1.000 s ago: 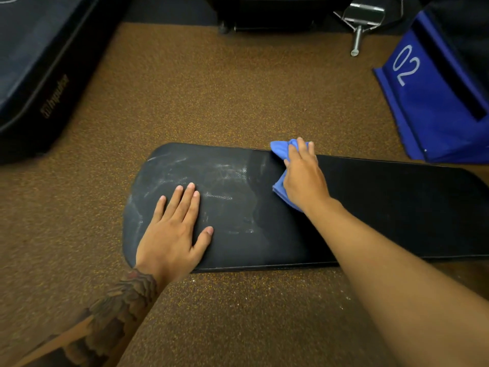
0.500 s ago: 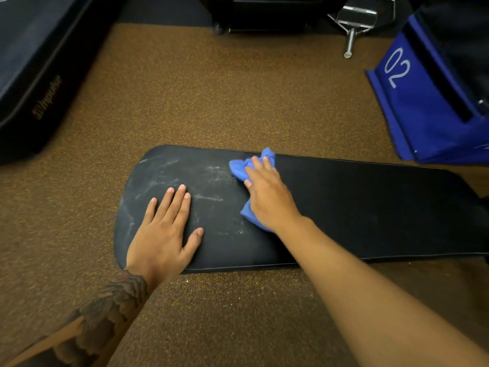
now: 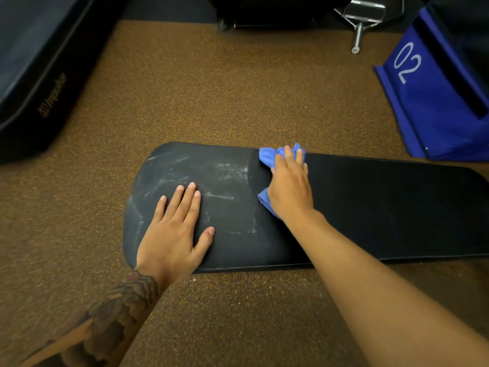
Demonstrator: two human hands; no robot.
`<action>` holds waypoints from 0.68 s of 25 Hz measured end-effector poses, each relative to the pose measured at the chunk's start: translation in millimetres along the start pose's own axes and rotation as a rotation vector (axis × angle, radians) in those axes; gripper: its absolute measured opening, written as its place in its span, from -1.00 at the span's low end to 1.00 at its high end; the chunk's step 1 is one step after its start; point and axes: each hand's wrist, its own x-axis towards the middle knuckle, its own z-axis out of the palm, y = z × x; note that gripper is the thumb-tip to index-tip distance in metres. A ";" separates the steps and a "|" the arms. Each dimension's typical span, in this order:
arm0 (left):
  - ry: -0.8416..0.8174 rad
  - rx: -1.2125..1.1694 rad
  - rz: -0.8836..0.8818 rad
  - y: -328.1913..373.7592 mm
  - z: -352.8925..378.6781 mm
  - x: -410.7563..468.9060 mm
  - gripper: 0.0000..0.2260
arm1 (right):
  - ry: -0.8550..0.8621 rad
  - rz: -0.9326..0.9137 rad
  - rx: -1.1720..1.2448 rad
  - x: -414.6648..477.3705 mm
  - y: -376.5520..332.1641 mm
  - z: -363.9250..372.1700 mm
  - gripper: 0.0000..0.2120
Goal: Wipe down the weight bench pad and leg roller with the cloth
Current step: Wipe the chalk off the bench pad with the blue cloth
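A long black bench pad (image 3: 383, 207) lies across the middle of the view, its rounded end to the left. That left end carries whitish dusty smears, while the part right of the cloth looks dark and even. My right hand (image 3: 289, 188) presses a crumpled blue cloth (image 3: 268, 156) onto the pad near its far edge. The cloth pokes out beyond my fingertips and below my palm. My left hand (image 3: 176, 231) lies flat, fingers spread, on the smeared left end, holding nothing. No leg roller is in view.
Brown speckled floor (image 3: 211, 88) surrounds the pad. A big black padded block (image 3: 34, 62) stands at the left. A blue box marked 02 (image 3: 428, 96) stands at the right. At the top, a metal bar attachment (image 3: 362, 19) lies beside dark equipment.
My right hand slid the cloth left toward the smeared area, then back right along the pad's far edge. My left hand stayed flat on the pad's left end.
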 end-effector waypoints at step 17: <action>0.005 -0.003 -0.005 -1.2 0.9 -0.1 -0.32 | -0.045 -0.152 0.094 -96.0 15.3 -11.8 -0.50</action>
